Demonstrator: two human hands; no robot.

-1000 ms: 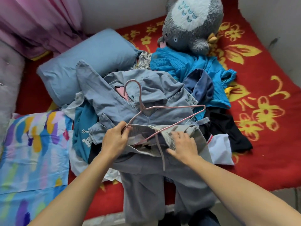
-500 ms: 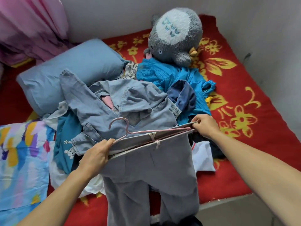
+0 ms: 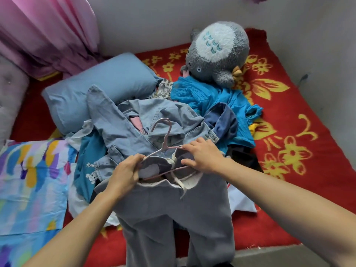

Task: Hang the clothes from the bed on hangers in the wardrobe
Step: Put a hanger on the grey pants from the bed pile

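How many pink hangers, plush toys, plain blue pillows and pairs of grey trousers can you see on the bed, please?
Pink hanger: 1
Plush toy: 1
Plain blue pillow: 1
Grey trousers: 1
Total: 4

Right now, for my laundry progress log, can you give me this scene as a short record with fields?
hanger: pink hanger on top of the clothes pile, hook pointing away from the person
garment being hung: grey trousers, waistband at the hanger, legs trailing over the bed edge
left hand: grips the hanger's left end together with the waistband
right hand: holds the hanger's right side
pile behind: denim jacket, teal garment
also on red blanket: blue pillow, grey plush toy
wardrobe: not in view
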